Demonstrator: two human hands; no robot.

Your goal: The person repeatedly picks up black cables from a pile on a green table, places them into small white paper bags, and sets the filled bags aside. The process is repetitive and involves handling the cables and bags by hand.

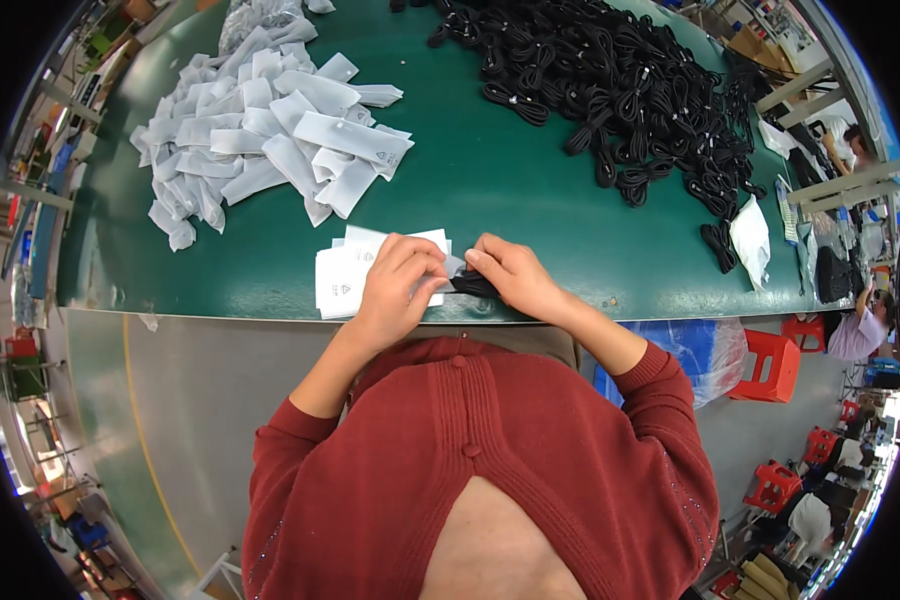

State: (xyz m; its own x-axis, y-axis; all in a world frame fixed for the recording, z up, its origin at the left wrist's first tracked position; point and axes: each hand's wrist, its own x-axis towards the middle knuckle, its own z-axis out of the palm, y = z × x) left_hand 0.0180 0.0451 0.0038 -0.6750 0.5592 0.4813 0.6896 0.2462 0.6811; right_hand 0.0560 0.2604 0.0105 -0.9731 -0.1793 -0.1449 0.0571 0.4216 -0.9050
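Note:
At the near edge of the green table, my left hand (402, 285) pinches the edge of a translucent plastic bag (454, 266), thumb against fingers. My right hand (515, 277) is closed on a coiled black cable (473, 285), whose end lies at the bag's mouth. How far the cable reaches into the bag is hidden by my fingers. Under and beside my left hand lies a loose stack of flat white printed bags (336, 284).
A heap of whitish filled bags (260, 130) covers the table's far left. Many coiled black cables (630, 95) are piled at the far right. A white bag (751, 241) lies near the right edge. A red stool (766, 365) stands below on the right.

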